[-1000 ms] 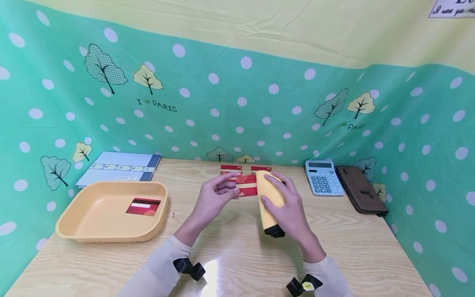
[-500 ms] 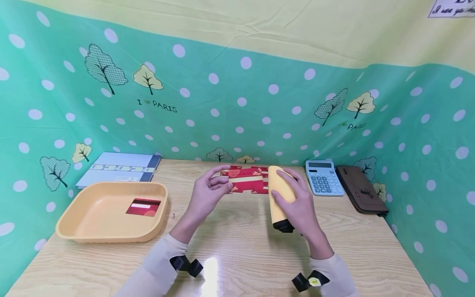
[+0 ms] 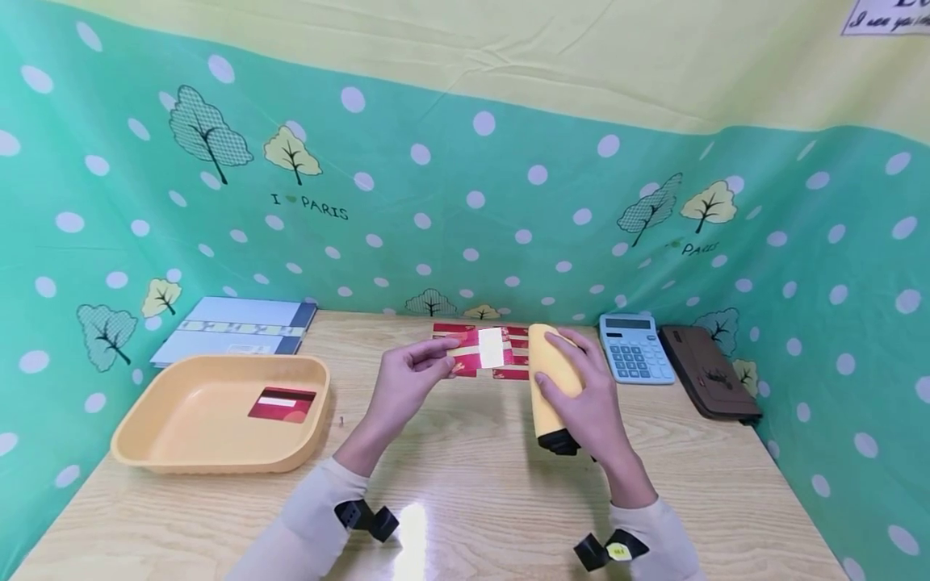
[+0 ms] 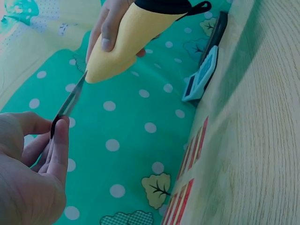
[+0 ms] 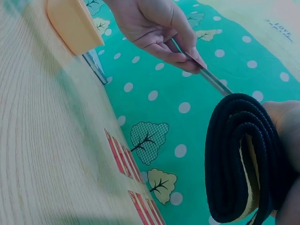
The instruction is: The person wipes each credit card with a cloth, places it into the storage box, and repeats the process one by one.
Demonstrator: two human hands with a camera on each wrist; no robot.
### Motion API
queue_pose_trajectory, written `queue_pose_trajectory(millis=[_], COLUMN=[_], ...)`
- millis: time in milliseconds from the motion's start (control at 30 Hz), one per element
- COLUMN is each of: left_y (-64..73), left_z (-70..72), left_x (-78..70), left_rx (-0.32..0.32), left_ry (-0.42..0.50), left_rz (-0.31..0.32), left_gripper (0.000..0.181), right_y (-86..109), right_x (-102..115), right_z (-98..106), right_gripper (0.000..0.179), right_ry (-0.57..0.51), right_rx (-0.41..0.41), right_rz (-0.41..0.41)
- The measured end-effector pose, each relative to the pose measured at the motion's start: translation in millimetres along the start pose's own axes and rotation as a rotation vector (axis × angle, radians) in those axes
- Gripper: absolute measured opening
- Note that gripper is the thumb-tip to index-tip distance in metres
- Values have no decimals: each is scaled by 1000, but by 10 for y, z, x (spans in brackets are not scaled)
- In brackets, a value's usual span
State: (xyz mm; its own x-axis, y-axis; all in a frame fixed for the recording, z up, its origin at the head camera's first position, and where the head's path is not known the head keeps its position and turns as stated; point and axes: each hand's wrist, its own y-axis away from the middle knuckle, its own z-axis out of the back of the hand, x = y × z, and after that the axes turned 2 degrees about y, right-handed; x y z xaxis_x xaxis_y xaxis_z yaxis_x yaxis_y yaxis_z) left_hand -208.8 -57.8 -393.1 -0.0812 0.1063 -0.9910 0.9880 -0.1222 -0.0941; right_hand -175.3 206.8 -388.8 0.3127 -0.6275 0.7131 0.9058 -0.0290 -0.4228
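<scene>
In the head view my left hand (image 3: 414,375) pinches the left end of a red card (image 3: 468,349) with a gold stripe between thumb and fingers. A bright white patch, seemingly glare, covers the card's right half. My right hand (image 3: 588,395) grips a folded yellow cloth (image 3: 548,379) with black trim, just right of the card. A narrow gap separates card and cloth in the head view. The left wrist view shows the card (image 4: 70,101) nearly edge-on. In the right wrist view, the cloth's black edge (image 5: 234,154) shows several folded layers.
Several red cards (image 3: 519,373) lie on the wooden table (image 3: 465,484) behind the held one. At left, a peach tray (image 3: 196,411) contains another red card (image 3: 283,404), near a blue folder (image 3: 232,319). A blue calculator (image 3: 635,351) and brown wallet (image 3: 708,371) sit at right.
The cloth, which overlapped the card's right end a second ago, has moved right, off the card. The held card has shifted slightly left and tilted, and the bright patch has appeared on it.
</scene>
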Motion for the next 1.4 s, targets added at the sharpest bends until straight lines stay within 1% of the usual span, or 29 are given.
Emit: queue_pose_trajectory(millis=[200,400,633,867,1067,1133,1200,1300,1400], left_y=[13,25,14,12,20,15,13,13,21], left_z=[7,17,17,19,15,16,21,31,38], left_x=[-9,-13,16,49,48,49,47,40,30], left_rx=[3,10,13,-9,-12,-24,-48,-98,-146], left_ry=[18,44,-28,-30,-13,-6,3,8,-31], left_rz=[18,-13,-25,-27,-77,-95,-100,-86,-66], left_gripper=[27,30,35,30,24,22,22,22,22], right_y=[1,5,9,16,28,29,29,28,28], right_x=[-7,-18,-14,-23,-29,-30,-31,-33,-36], right_z=[0,2,5,1,4,6,6,6,4], right_gripper=[60,59,59,59,58,58,58,58,58], right_ry=[-4,-16,-11,-8,-12,-12,-11,-12,-15], right_rx=[0,-6,-10,-7,-7,-9,-12,-14,-14], right_rz=[8,12,11,9,19,24,29,32,33])
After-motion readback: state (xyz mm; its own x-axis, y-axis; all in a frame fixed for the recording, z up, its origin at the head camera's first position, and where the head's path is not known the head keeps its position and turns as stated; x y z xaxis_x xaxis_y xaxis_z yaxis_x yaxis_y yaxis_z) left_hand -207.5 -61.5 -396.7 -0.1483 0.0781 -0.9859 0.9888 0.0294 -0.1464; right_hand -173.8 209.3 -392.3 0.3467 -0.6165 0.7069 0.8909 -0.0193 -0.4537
